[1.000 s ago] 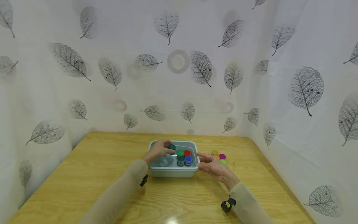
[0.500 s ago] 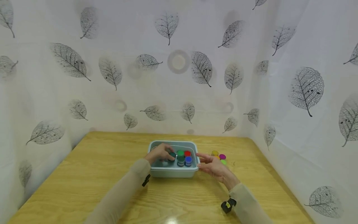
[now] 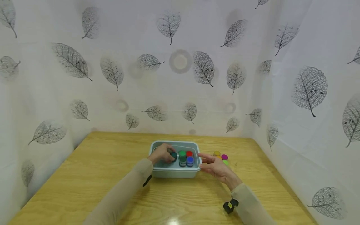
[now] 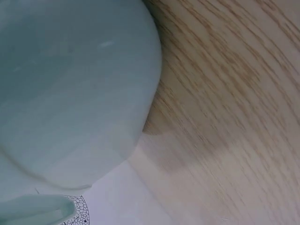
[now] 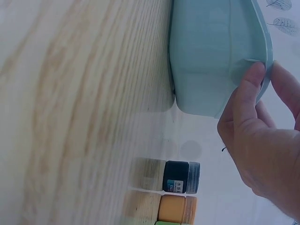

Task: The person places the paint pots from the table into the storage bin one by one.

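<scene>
In the head view a light blue-green plastic basin [image 3: 174, 173] stands on the table. Reaching inside it, my left hand [image 3: 161, 153] grips a dark teal paint jar [image 3: 174, 156] by its upper part. Right beside that jar stand a green jar [image 3: 182, 154], a red jar [image 3: 189, 154], a dark green jar [image 3: 182, 161] and a blue jar [image 3: 190, 161]. My right hand [image 3: 218, 171] pinches the basin's right rim between thumb and fingers, clearer in the right wrist view. The left wrist view shows the basin wall [image 4: 84, 93] but not the hand.
On the wooden table [image 3: 180, 197], right of the basin, several more jars stand close together: yellow [image 3: 216, 153], purple [image 3: 224, 157], lime green [image 3: 225, 162]. The right wrist view adds a dark labelled jar [image 5: 178, 177] and an orange jar [image 5: 176, 208]. A leaf-patterned curtain [image 3: 180, 93] surrounds the table.
My left hand has lowered the dark teal jar into the basin, toward me and beside the other jars. My right hand has stayed at the rim.
</scene>
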The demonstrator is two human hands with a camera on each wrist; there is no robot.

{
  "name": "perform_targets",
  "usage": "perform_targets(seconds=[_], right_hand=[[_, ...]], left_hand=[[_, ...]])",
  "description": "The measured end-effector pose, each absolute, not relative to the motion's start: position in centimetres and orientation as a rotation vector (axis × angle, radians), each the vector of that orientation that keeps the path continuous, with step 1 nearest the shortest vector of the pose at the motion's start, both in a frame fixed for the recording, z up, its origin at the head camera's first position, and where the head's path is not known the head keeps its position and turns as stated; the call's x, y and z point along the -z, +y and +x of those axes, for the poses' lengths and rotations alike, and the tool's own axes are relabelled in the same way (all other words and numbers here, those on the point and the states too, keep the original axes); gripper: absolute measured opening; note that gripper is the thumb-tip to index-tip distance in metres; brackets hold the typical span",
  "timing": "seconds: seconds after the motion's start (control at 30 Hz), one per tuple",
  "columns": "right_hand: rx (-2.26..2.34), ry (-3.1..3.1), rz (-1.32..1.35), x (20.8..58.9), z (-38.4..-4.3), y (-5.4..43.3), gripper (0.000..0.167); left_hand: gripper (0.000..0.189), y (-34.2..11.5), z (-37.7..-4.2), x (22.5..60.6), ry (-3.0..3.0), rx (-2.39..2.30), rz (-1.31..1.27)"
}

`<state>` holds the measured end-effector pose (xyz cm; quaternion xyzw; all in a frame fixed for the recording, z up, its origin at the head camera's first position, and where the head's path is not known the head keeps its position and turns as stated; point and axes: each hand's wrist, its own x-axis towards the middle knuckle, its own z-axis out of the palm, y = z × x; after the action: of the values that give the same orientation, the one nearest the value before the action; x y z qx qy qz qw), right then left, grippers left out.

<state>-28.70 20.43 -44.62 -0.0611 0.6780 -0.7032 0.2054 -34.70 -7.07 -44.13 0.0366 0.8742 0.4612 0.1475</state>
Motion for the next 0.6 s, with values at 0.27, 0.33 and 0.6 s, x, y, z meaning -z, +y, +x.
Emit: perform_targets(seconds=[0.27, 0.33, 0.6], right_hand=[[1.948, 1.887, -0.184, 44.46, -28.60, 20.46, 0.063], [1.948, 1.884, -0.187, 44.49, -28.61, 20.48, 0.063], [1.959, 1.878, -0.183, 44.56, -28.59, 20.50, 0.066]], left_hand=[[0.035, -7.05, -34.95, 44.16, 2.501, -1.301, 0.120], [0.035, -7.05, -34.98, 44.15, 2.491, -1.314, 0.121], [0.039, -7.06, -34.87, 44.29, 2.444, -1.385, 0.180]])
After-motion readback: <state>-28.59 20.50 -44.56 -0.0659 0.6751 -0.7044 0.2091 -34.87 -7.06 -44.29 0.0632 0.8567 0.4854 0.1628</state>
